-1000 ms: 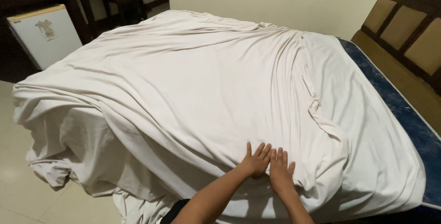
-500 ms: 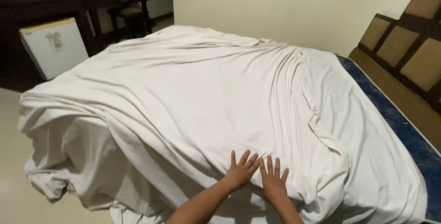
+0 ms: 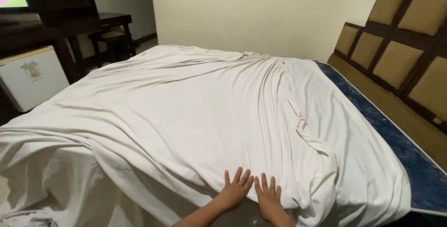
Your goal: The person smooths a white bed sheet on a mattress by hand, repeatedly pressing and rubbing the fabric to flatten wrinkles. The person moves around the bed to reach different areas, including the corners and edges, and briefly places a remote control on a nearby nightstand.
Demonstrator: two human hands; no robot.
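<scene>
A large white bed sheet lies spread and wrinkled over a bed, hanging in folds over the near left side. My left hand and my right hand rest flat on the sheet at its near edge, side by side, fingers spread, holding nothing. A strip of blue patterned mattress shows uncovered along the right side.
A padded tan and dark wood headboard stands along the right. A small white fridge sits at the left, beside a dark wooden desk with a stool under it. A cream wall is behind the bed.
Both hands have stayed flat on the sheet, sliding slightly lower in view as the camera tilts up, showing more of the wall and headboard.
</scene>
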